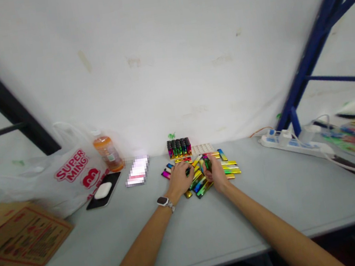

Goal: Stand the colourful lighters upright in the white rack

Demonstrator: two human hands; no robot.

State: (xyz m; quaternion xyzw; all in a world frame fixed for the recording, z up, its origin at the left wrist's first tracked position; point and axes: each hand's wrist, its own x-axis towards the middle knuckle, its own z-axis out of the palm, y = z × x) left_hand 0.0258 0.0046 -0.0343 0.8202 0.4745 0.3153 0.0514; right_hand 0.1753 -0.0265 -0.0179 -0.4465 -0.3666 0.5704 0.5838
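A pile of shiny rainbow-coloured lighters (200, 183) lies on the grey table, with my hands over it. My right hand (217, 172) is closed around a greenish lighter (207, 164) at the right of the pile. My left hand (180, 177), with a watch (163, 201) on its wrist, bends its fingers over the left side. By its thumb a dark end (188, 171) shows, seemingly of a lighter in its fingers. Just behind, a block of upright lighters with black tops (179, 148) stands in rows. Next to it is a white tray with holes (203, 149), partly hidden.
To the left are a phone with a blurred screen (137, 171), a bottle of orange drink (108, 151), a white case (103, 190) on a dark phone, a plastic bag (50, 184) and a cardboard box (27, 235). A power strip (296, 144) with cables lies right.
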